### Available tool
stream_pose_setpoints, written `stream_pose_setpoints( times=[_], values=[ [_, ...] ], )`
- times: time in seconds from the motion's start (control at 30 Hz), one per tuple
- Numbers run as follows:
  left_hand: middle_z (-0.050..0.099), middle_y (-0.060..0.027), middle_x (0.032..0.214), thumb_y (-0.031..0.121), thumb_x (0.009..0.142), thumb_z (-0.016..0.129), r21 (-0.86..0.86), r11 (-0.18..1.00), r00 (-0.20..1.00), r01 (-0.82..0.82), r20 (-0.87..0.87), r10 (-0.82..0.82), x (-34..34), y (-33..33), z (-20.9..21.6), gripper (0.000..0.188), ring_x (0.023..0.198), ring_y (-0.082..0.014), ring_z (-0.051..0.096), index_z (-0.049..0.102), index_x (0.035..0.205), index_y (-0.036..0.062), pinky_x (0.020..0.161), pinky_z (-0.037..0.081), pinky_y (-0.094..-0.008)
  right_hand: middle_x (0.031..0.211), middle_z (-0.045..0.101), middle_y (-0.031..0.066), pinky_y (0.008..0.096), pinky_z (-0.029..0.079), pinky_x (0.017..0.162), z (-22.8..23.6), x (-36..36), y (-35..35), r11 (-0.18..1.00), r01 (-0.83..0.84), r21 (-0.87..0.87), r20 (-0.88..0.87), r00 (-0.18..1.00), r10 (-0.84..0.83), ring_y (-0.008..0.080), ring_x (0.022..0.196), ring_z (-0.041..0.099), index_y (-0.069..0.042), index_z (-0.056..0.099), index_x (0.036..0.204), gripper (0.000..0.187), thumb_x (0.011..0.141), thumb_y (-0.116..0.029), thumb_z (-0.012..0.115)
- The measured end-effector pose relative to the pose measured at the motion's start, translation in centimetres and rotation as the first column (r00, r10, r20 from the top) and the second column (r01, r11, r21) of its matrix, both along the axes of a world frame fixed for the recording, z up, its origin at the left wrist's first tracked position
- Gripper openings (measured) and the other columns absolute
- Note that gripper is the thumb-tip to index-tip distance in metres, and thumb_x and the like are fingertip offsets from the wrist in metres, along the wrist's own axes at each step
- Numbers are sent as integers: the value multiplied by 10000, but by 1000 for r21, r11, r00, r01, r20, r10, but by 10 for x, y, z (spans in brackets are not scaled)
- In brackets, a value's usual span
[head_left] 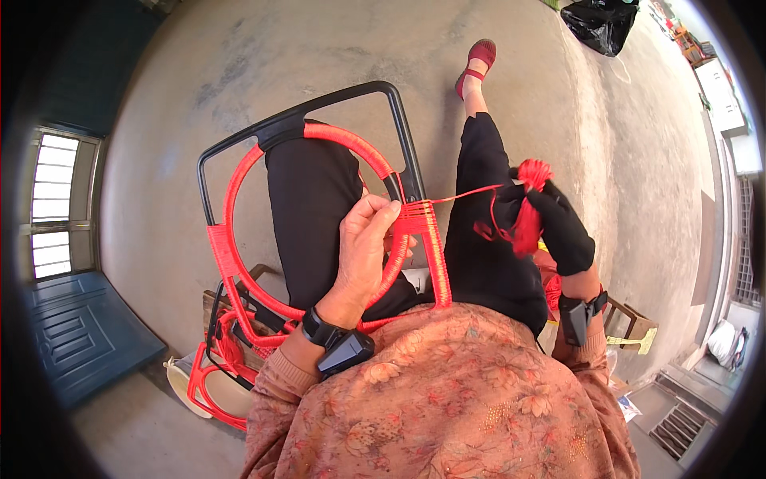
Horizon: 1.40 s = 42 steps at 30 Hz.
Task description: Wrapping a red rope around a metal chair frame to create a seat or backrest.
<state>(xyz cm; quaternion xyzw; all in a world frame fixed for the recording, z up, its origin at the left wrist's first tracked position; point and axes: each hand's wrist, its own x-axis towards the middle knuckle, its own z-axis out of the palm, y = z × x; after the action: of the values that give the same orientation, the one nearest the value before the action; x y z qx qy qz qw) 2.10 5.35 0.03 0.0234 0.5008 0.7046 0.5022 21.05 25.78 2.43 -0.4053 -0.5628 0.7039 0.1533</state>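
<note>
Across my lap lies a black metal frame (403, 132) with a round ring (231, 184) fixed inside it. Red cord is wound tightly round most of the ring and the near part of the frame; the far bar is bare black. My left hand (363, 243) is closed on the ring's right side, thumb pressed beside the cord windings (416, 215) that join ring and side bar. In a black glove, my right hand (565, 227) grips a bundle of red cord (528, 211). One strand (467, 192) stretches from the bundle to those windings.
More red-wrapped frames (215, 391) lie at the lower left beside a pale round container (179, 387). A blue panelled door (92, 335) stands at far left. A black plastic bag (602, 24) sits at the far right, and a wooden stool (630, 331) is partly hidden by my right arm.
</note>
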Motion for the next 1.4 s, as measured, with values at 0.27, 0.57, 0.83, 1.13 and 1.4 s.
stream_pose_setpoints(
  times=[0.27,0.57,0.83,1.13,1.4],
  values=[
    [605,-23,912,118,975,469,-24,998,946,-61,-320,50,4,-3,-18,171,838,-53,553,575,1004,-12,738,464,-217,928,668,51,305,510,709,-30,-68,-54,547,-802,238,221,593,774,138,826,627,-46,580,1168,410,781,-87,712],
    [597,-88,940,-17,912,495,-45,942,560,-332,-813,159,8,-1,-3,125,819,-133,586,569,1012,-24,726,477,-261,1104,613,97,294,499,856,-49,-100,-35,943,-220,249,-216,937,275,163,1017,589,-60,356,1401,736,758,-30,713],
    [569,-103,1003,-36,892,524,164,959,3,-229,-986,170,9,-1,13,172,894,-174,570,552,1061,-22,803,478,-302,1120,617,124,360,483,876,-12,-112,-63,380,-116,918,-115,839,532,273,1040,606,-46,570,1145,466,701,-64,713],
    [607,-29,815,131,957,541,-90,995,906,-36,-422,-5,0,-6,-3,142,630,-68,564,534,1001,-4,561,502,-216,833,654,77,341,507,661,-37,-3,30,329,-481,812,491,869,59,273,721,632,-62,600,991,185,811,-98,624],
    [639,-76,817,195,970,523,-63,998,966,-13,-257,-4,1,0,4,193,599,-119,619,525,1002,5,515,522,-238,816,588,25,294,503,629,-92,54,75,857,490,-160,-221,828,-515,152,708,607,-76,574,1029,158,889,-143,604]
  ],
)
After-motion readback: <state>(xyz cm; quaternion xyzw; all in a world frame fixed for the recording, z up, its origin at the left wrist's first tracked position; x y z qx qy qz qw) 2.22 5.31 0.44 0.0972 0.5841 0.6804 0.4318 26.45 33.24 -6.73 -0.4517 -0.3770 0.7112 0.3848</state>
